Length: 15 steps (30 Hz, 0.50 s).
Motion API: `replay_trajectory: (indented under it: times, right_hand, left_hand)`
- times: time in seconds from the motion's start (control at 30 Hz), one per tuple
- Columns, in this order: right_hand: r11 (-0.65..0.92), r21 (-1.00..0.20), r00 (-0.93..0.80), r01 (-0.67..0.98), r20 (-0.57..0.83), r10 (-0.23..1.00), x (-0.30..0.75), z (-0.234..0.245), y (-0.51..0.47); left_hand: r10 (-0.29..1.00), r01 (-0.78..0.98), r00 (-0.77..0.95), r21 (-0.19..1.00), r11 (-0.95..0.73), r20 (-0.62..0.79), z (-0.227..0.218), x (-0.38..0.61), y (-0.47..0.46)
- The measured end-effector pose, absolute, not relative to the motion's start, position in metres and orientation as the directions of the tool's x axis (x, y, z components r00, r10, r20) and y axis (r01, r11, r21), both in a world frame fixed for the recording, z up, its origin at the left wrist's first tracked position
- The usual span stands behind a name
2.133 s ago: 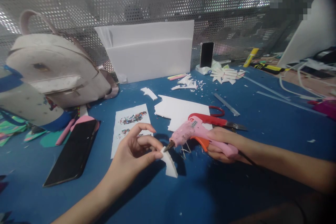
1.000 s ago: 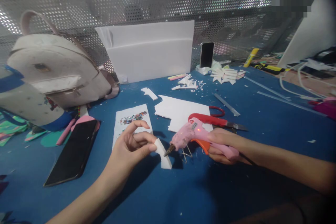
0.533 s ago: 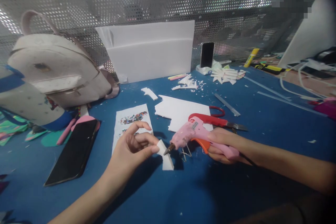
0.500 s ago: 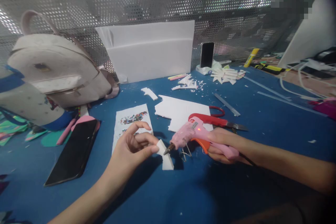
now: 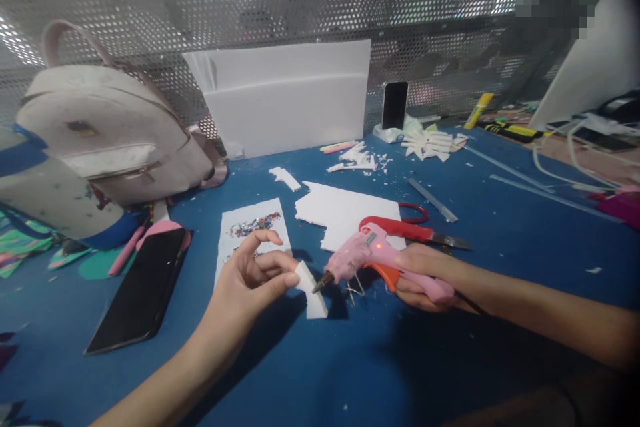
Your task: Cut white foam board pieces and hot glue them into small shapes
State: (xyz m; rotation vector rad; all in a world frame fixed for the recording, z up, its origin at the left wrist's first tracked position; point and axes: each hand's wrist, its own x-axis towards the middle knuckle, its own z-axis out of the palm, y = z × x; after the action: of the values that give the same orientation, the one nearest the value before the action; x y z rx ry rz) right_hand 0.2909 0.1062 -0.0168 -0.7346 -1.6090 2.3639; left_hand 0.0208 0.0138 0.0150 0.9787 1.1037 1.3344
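Observation:
Between thumb and fingers my left hand (image 5: 260,277) pinches a small white foam piece (image 5: 315,301), tilted just above the blue table (image 5: 360,360). My right hand (image 5: 423,277) is wrapped round a pink hot glue gun (image 5: 353,257) with an orange trigger and a small lit light. The gun's dark nozzle points left, at the edge of the foam piece; whether it touches I cannot tell. Behind the left hand lies a white sheet (image 5: 230,221) with a heap of coloured glitter. A larger cut white board (image 5: 333,203) and red-handled scissors (image 5: 430,235) lie behind the gun.
A black phone (image 5: 137,293) lies at the left, before a pale backpack (image 5: 115,120). White scraps (image 5: 357,159), a glue stick (image 5: 433,199) and an upright phone (image 5: 395,105) are farther back. A yellow-and-black cutter (image 5: 510,130) lies at the back right.
The foam piece has shifted slightly left and up in my left hand, turning a little. The glue gun has hardly moved.

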Motion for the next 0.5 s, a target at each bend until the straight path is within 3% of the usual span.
replay_trajectory:
  times: [0.5]
  right_hand:
    - [-0.436,-0.898,-0.857,0.060,-0.270,0.439,0.2933,-0.0209,0.1080]
  left_hand:
    - [0.995,-0.155,-0.097,0.988,0.014,-0.029,0.0168,0.0227,0.0135]
